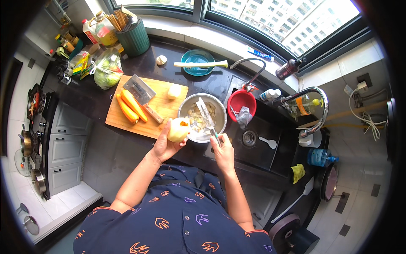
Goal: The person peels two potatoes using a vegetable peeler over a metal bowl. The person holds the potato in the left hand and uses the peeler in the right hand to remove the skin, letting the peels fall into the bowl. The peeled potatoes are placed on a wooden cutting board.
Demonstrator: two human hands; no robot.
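Note:
My left hand (160,146) is wrapped round a mostly peeled potato (176,132) with a darker brown patch near its top. It is beside the near left rim of a steel bowl (183,106) with potato peelings (195,115) in it. In my right hand (224,153), the fingers close on the handle of a peeler (207,116). Its metal head points away from me over the bowl, apart from the potato. On the wooden cutting board (158,84) to the left lie peeled carrots (127,106), a cleaver (139,89) and another peeled, pale potato (174,91).
Behind the bowl, a leek-like stalk (201,64) lies across a teal plate (192,56), near a garlic bulb (161,59). A red basin (237,98) stands by the sink (266,122) on the right. Bagged vegetables (108,74) and a green utensil holder (134,39) stand back left.

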